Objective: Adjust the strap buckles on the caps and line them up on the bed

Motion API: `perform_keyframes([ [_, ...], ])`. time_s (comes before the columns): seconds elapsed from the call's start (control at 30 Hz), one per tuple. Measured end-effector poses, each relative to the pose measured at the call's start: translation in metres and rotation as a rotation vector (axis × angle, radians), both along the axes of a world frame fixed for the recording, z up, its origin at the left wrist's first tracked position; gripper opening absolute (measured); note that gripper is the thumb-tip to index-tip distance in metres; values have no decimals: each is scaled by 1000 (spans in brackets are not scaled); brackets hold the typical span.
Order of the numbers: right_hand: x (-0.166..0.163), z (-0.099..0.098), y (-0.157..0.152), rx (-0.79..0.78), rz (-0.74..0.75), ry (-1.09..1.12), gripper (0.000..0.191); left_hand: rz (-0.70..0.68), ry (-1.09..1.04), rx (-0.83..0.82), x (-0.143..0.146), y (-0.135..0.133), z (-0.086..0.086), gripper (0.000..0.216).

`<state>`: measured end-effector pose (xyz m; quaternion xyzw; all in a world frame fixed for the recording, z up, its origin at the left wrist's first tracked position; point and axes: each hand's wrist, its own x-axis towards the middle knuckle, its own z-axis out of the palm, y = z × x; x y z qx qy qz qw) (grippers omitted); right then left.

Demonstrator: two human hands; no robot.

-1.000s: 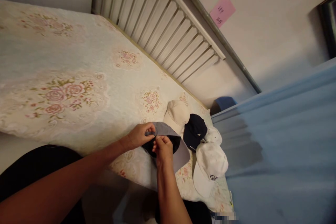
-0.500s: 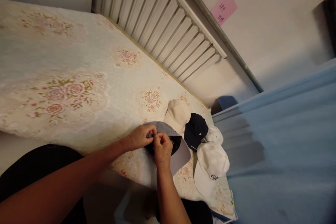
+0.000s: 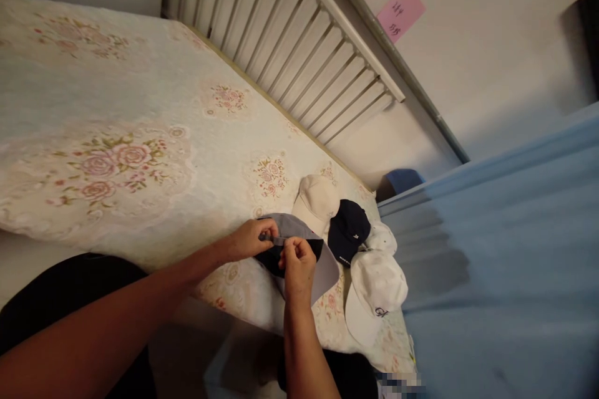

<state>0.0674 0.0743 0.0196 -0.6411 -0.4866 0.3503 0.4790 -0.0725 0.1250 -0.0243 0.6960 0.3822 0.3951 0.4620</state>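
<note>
A grey cap (image 3: 306, 234) with a dark inside lies upside down at the near edge of a floral mattress (image 3: 116, 137). My left hand (image 3: 250, 238) pinches the cap's back strap from the left. My right hand (image 3: 298, 264) pinches the same strap from the right, fingers pressed together. Both hands are closed on the strap. Just beyond the grey cap lie a beige cap (image 3: 317, 199), a navy cap (image 3: 349, 230) and a white cap (image 3: 377, 287), with another white cap (image 3: 381, 237) partly hidden between them.
A slatted metal bed rail (image 3: 299, 43) runs along the mattress's far side against the wall, where a pink note (image 3: 401, 11) is stuck. Blue fabric (image 3: 505, 249) fills the right. A blue object (image 3: 402, 179) sits in the corner behind it.
My right hand has shifted slightly right and apart from the left along the strap. The view has drifted a little; the caps have not moved.
</note>
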Motion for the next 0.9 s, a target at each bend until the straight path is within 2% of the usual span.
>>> perform_keyframes([
  [0.13,3,-3,0,-10,-14,46,20,-68,-31,-23,-2,-1,1,21],
  [0.33,5,-7,1,-16,-24,84,20,-91,-57,-65,-2,-1,2,26],
  [0.57,5,-15,1,-18,-15,72,19,-194,-216,-137,-2,0,0,19],
  [0.67,4,-15,1,-18,-17,76,18,-214,-284,-171,-1,0,-2,25],
  [0.9,10,-14,1,-7,-20,62,19,-256,-333,-239,0,-2,-2,22],
])
